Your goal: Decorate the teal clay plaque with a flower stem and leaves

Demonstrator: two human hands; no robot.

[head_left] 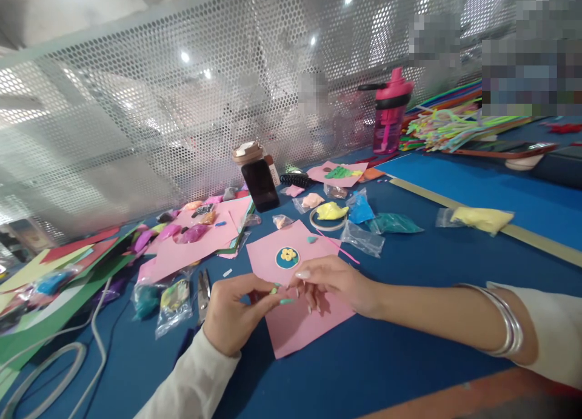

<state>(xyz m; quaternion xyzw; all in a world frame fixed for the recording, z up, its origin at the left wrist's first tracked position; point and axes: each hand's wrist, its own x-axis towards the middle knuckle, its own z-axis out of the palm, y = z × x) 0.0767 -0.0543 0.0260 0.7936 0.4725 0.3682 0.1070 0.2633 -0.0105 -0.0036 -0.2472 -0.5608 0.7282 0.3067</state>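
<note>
My left hand [240, 307] pinches a small piece of light green clay [273, 291] between thumb and forefinger. Close beside it on the right, my right hand [336, 279] hangs with its fingers loosely bent and apart, nothing visible in them. Both hands are over a pink sheet of paper [295, 337] lying on the blue table. On that sheet, just beyond my fingers, rests a round blue clay disc [282, 263] with a pale rim, bearing a yellow clay flower [288, 254]. A small teal lump of clay [311, 239] sits to its right, near a thin pink stick [345, 253].
Scissors [204, 294] and bagged clay [175, 304] lie left of my left hand. Behind the sheet are yellow clay [331, 211] on a ring, a dark bottle [260, 185] and a pink bottle [391, 113]. A white cable [97, 328] curls at left; pipe cleaners [450, 128] lie far right.
</note>
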